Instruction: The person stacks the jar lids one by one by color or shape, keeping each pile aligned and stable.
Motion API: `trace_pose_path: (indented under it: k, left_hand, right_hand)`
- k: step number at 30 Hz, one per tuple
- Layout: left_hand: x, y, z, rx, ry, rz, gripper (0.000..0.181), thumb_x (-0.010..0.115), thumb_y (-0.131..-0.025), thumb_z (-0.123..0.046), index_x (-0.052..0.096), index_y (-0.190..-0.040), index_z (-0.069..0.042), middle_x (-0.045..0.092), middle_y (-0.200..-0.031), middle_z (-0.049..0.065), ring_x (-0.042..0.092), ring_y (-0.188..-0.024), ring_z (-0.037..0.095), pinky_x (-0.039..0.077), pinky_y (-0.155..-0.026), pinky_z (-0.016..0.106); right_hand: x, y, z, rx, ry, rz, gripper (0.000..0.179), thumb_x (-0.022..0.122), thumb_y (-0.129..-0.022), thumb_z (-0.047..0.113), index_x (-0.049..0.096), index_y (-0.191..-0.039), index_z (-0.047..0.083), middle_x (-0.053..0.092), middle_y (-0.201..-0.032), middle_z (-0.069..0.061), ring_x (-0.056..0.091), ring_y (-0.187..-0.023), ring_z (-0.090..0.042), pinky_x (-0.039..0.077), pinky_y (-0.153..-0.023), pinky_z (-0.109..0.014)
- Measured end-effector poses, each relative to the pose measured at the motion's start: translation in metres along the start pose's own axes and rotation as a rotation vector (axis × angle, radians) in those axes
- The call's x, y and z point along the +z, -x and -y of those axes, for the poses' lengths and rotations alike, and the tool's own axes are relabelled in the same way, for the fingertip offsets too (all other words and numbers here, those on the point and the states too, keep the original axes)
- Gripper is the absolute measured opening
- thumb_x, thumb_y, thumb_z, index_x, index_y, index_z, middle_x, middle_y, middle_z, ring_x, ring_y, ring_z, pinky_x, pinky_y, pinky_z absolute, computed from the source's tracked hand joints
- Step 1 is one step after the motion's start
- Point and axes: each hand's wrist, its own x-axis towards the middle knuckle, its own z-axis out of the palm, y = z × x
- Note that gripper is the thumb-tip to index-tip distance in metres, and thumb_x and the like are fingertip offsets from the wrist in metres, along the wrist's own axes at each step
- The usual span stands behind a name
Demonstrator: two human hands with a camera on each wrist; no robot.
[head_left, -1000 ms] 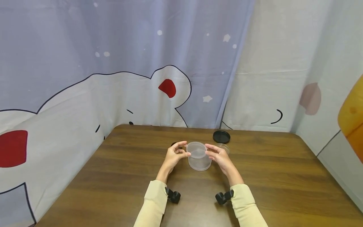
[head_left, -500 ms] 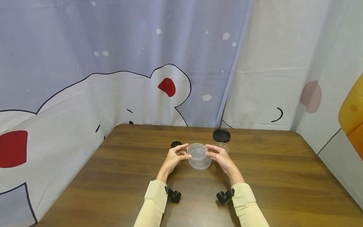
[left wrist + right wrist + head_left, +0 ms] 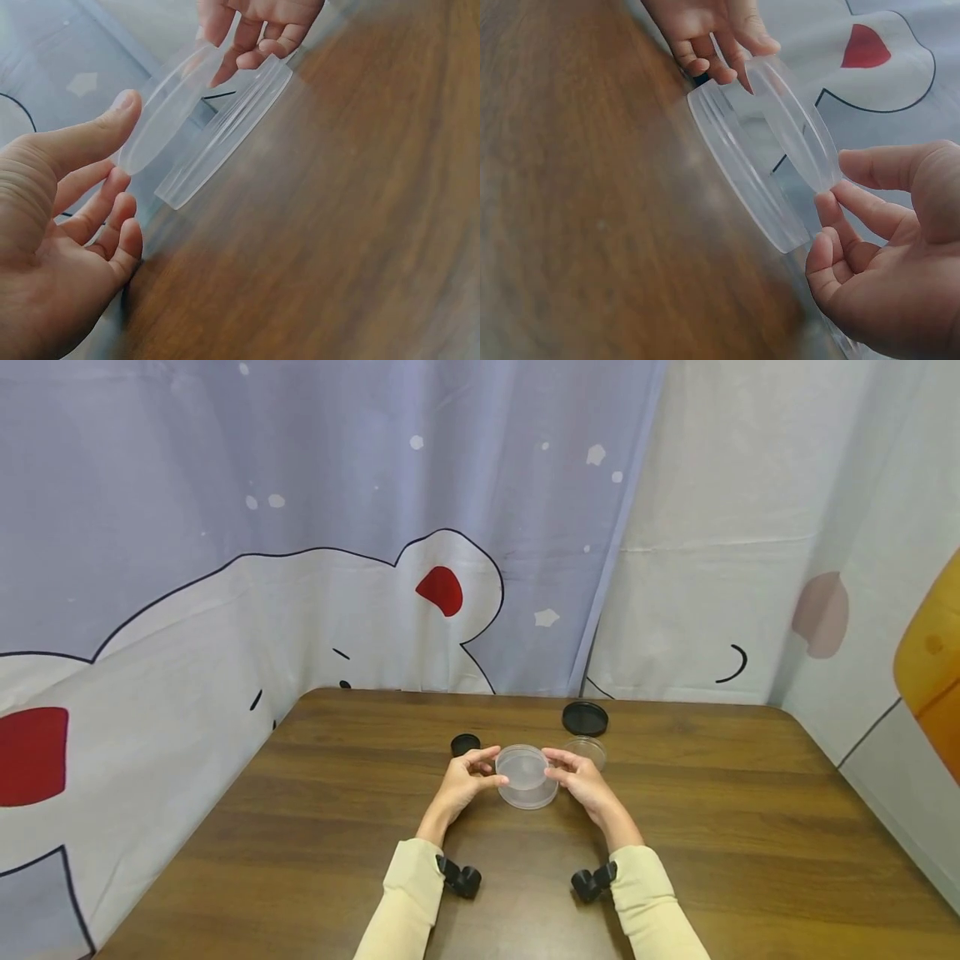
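Note:
Both hands hold one clear, round, shallow plastic piece [image 3: 522, 767], like a lid or dish. My left hand [image 3: 459, 788] pinches its left edge between thumb and fingers; my right hand [image 3: 591, 787] pinches the right edge the same way. Directly below lies a second clear round dish [image 3: 529, 798] on the table. Both wrist views show a gap between the held piece [image 3: 166, 112] and the lower dish [image 3: 229, 139], with the upper one somewhat tilted in the right wrist view.
On the wooden table [image 3: 337, 793], a small black round cap [image 3: 466, 742] sits behind my left hand. A larger black round lid [image 3: 585, 719] lies farther back. Another clear round piece [image 3: 590, 748] is partly hidden behind my right hand. A printed curtain [image 3: 360, 610] hangs behind the table.
Both hands have lowered the clear round piece slightly, closer to the dish beneath. More of the small black cap shows past my left hand. The dish on the table stays put.

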Motion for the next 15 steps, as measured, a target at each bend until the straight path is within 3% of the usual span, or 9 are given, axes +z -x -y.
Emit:
trace_pose_path:
  k: [4, 11, 15]
  left_hand:
    - [0.0, 0.003, -0.003, 0.003, -0.004, 0.024, 0.059, 0.077, -0.079, 0.001, 0.055, -0.133, 0.006, 0.054, -0.129, 0.029, 0.05, -0.109, 0.041, 0.043, -0.08, 0.02]
    - [-0.002, 0.014, -0.025, 0.026, -0.052, 0.07, 0.056, 0.075, -0.08, 0.002, 0.054, -0.131, 0.011, 0.054, -0.125, 0.032, 0.05, -0.107, 0.041, 0.044, -0.083, 0.025]
    - [0.001, 0.008, -0.012, 0.057, -0.093, 0.038, 0.055, 0.077, -0.078, 0.003, 0.057, -0.128, 0.009, 0.057, -0.122, 0.03, 0.051, -0.104, 0.04, 0.044, -0.084, 0.029]
  right_hand:
    - [0.0, 0.001, -0.003, 0.002, -0.002, 0.015, 0.049, 0.058, -0.095, 0.009, 0.046, -0.14, -0.005, 0.049, -0.14, -0.024, 0.045, -0.098, -0.008, 0.039, -0.079, -0.022]
    - [-0.001, -0.001, -0.007, -0.001, -0.023, 0.025, 0.048, 0.056, -0.094, 0.006, 0.046, -0.14, -0.006, 0.049, -0.14, -0.026, 0.049, -0.101, -0.005, 0.044, -0.083, -0.021]
    - [-0.001, -0.003, -0.011, 0.0, -0.028, 0.025, 0.048, 0.057, -0.094, 0.004, 0.046, -0.14, -0.006, 0.051, -0.138, -0.026, 0.05, -0.1, -0.006, 0.045, -0.083, -0.019]
